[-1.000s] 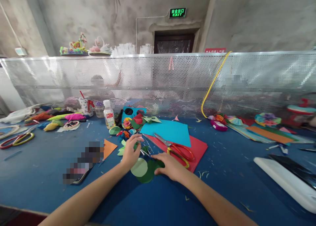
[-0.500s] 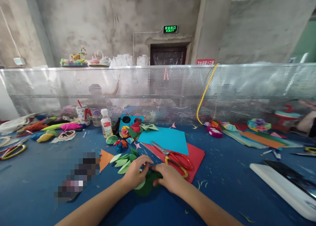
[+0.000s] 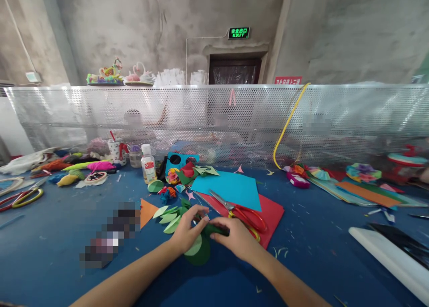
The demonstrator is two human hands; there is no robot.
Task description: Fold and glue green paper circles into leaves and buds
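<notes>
My left hand [image 3: 186,232] and my right hand [image 3: 236,239] meet over a dark green paper piece [image 3: 201,253] on the blue table [image 3: 50,253]. Both pinch its upper edge, which is curled up between the fingertips. A light green paper circle [image 3: 196,246] lies under my left hand on top of the dark green piece. Several light green leaf-shaped cut-outs [image 3: 167,215] lie just left of my left hand. Red-handled scissors [image 3: 243,213] rest on red paper [image 3: 273,217] right behind my right hand.
A cyan sheet [image 3: 231,186] overlaps the red one. A glue bottle [image 3: 148,164], a cup [image 3: 117,150] and paper flowers [image 3: 172,176] stand further back. A perforated metal screen [image 3: 214,119] closes the far side. A white box [image 3: 392,262] lies at right, more scissors [image 3: 23,196] at far left.
My left hand came back from the leaf cut-outs to the dark green piece. Both hands closed in and now pinch its edge together; the light green circle is half covered.
</notes>
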